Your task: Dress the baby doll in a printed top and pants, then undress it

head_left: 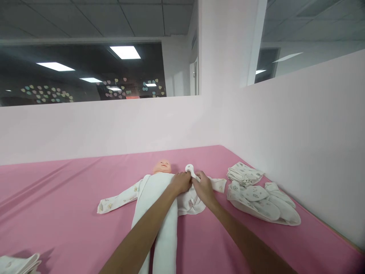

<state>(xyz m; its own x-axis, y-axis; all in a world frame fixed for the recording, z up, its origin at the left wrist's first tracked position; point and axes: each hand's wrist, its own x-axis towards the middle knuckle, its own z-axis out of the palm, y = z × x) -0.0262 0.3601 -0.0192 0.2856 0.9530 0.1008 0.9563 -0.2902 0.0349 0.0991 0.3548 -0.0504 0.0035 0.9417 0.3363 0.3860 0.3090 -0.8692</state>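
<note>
Hands (192,185) together beside the doll's torso (159,190)

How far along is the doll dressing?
Looks done: doll face up, printed top spread out beside its body. In hand: left hand and right hand at a white piece. Apparently left: closing the top, as the white front is uncovered. Can't tell whether either arm is sleeved.

Open pink surface (68,205) left, doll (163,166) mid-surface, cloth piles (245,174) right, wall (114,129) behind
</note>
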